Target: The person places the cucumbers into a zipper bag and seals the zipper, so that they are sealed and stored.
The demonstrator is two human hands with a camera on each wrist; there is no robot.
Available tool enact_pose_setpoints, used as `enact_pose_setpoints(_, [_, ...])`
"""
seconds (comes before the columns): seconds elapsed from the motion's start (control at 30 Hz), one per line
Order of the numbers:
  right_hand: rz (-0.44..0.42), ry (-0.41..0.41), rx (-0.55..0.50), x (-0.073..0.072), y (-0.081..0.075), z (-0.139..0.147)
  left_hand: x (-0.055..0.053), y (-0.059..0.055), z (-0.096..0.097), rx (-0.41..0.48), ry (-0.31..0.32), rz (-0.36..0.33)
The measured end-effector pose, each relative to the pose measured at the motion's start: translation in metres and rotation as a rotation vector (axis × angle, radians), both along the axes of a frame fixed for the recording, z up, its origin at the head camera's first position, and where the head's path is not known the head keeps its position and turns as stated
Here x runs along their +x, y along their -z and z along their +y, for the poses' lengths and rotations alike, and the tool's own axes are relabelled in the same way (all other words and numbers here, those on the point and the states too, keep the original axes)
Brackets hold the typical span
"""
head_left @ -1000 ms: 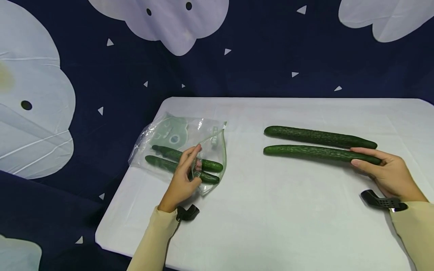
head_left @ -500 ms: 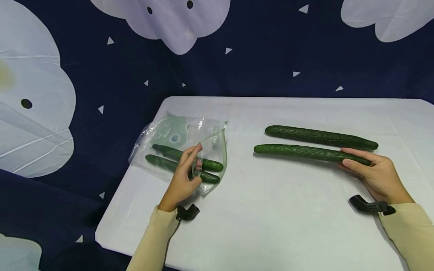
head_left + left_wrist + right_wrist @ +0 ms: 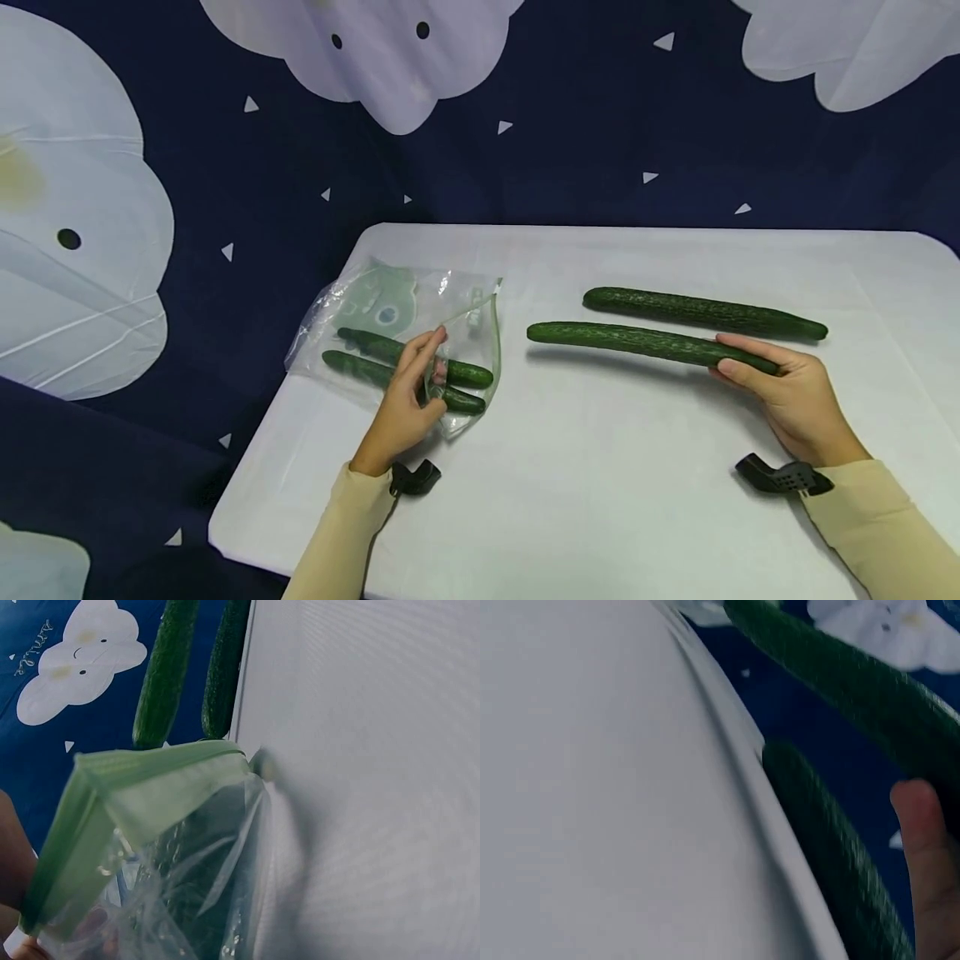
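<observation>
In the head view my left hand (image 3: 403, 410) holds the mouth of a clear zip bag (image 3: 463, 327), with some fingertips seen through the plastic. The bag's green zip edge (image 3: 154, 769) stands spread in the left wrist view. Two cucumbers lie inside the bag, an upper cucumber (image 3: 472, 375) and a lower cucumber (image 3: 352, 364), partly behind my hand. My right hand (image 3: 798, 398) grips one end of another cucumber (image 3: 637, 340), thumb on the near side, its free end pointing at the bag. This cucumber is raised, with its shadow below.
One more cucumber (image 3: 705, 310) lies on the white table (image 3: 600, 500), just behind the held one. A dark blue cloth with white clouds (image 3: 570, 108) hangs behind the table.
My right hand has moved left with its cucumber, lifting it off the table and bringing its tip nearer the bag. The left hand and the bag stay in place.
</observation>
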State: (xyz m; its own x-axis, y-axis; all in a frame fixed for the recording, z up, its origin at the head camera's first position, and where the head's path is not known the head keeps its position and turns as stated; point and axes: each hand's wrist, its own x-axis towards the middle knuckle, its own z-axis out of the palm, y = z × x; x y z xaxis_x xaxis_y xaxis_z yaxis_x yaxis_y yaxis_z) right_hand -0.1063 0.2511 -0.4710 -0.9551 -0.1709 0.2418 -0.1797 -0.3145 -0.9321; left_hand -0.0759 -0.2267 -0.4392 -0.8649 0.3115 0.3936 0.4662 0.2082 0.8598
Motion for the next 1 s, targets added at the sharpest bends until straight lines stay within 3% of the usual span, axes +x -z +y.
enact_pose_setpoints(0.27, [-0.032,0.04,0.164,0.009,-0.007,-0.033,0.004,0.002,-0.003,-0.003,-0.016,0.002])
enact_pose_setpoints(0.53, [-0.045,0.062,0.242,0.016,-0.014,-0.057,0.006,0.002,-0.001,-0.016,-0.026,-0.01])
enact_pose_setpoints(0.77, [-0.008,0.133,0.405,0.015,-0.019,-0.085,0.003,0.0,0.0,-0.022,-0.022,-0.011])
enact_pose_setpoints(1.0, [0.055,0.179,0.435,0.011,-0.021,-0.116,0.001,0.003,0.001,-0.009,-0.013,0.04])
